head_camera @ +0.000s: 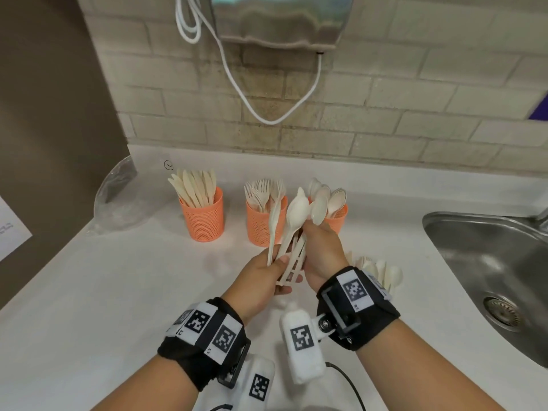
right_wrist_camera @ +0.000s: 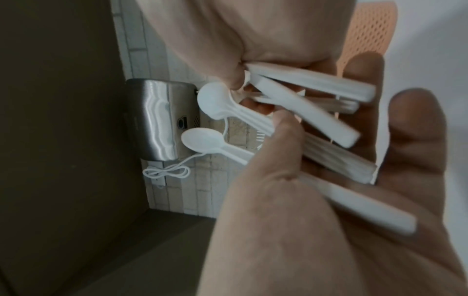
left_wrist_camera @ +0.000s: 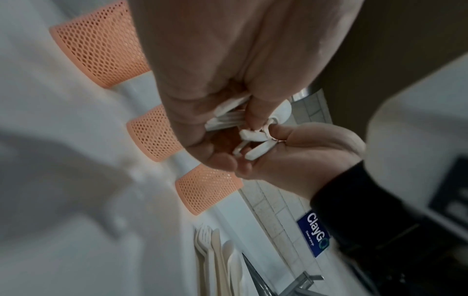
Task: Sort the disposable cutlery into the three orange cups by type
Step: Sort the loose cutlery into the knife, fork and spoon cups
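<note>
From the head view, your left hand [head_camera: 261, 280] is gripping the handles of a bunch of white plastic spoons and forks [head_camera: 292, 229], while your right hand [head_camera: 321, 250] is pinching it higher up, in front of three orange mesh cups [head_camera: 203, 218] standing near the white worktop's [head_camera: 103, 292] back edge. At your left wrist, loose pale cutlery [left_wrist_camera: 217, 258] is lying beside the steel sink [head_camera: 489, 271]. At your right wrist, your fingers [right_wrist_camera: 418, 128] are curling round the handles.

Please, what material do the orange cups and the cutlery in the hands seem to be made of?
Orange cups: probably matte moulded plastic; the walls are a fine perforated mesh. Cutlery bundle, held by the left hand and right hand: likely plastic, off-white, smooth with a slight sheen.
</note>
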{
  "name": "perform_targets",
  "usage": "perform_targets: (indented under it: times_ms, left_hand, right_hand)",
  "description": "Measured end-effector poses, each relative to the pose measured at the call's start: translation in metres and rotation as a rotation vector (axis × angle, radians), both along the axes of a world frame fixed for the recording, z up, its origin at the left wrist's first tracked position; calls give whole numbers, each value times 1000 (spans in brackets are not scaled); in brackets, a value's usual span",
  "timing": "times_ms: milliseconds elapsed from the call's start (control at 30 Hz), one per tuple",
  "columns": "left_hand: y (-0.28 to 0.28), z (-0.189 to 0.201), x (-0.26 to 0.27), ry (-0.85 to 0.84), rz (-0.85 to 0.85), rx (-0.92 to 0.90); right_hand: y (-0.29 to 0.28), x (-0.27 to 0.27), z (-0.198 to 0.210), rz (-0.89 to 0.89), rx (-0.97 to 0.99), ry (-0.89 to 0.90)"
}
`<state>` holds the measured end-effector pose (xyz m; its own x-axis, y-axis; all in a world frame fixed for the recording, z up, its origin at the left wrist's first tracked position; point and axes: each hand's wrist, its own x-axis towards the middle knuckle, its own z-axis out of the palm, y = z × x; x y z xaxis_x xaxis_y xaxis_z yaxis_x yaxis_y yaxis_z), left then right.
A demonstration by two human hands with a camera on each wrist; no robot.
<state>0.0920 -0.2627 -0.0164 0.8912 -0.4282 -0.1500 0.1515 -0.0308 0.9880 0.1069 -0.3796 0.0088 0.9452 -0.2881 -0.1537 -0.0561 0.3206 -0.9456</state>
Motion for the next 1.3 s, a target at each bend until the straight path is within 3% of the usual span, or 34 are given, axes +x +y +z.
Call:
perform_targets:
  times_ms: [133, 267, 400, 833, 1067, 1300]
  left_hand:
    - [-6, 0, -3, -34, 22, 24]
    - [-10, 0, -4, -33, 20, 39]
    - [-12, 1, -6, -41, -8, 81]
    - [-6, 2, -10, -82, -142, 110]
    - [-4, 4, -9, -87, -154, 156]
    - [-1, 5, -7, -139, -261, 117]
  right_hand:
    - [-2, -1, -4, -80, 2, -10]
    - [0, -3, -3, -16, -96, -131]
    - [2, -5, -5, 63, -224, -118]
    - [-12, -19, -3, 108, -202, -37]
    - [-8, -27, -1, 262, -156, -98]
    - [-8, -24, -2, 181, -147, -133]
